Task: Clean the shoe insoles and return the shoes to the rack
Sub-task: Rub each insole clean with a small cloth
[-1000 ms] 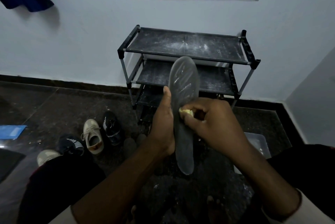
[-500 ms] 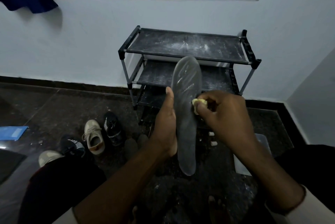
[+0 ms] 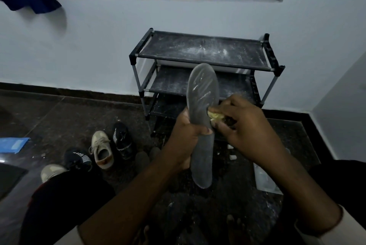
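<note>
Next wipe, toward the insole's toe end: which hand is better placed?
Right. The right hand pinches the yellow cloth against the insole; the left hand grips it mid-length, holding it upright.

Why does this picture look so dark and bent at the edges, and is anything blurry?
Head view: dim light with a bluish cast; the wide lens bows the dark skirting; the insole and shoe rack look fairly sharp; the right hand and its yellow cloth are slightly soft; the floor loses detail.
</note>
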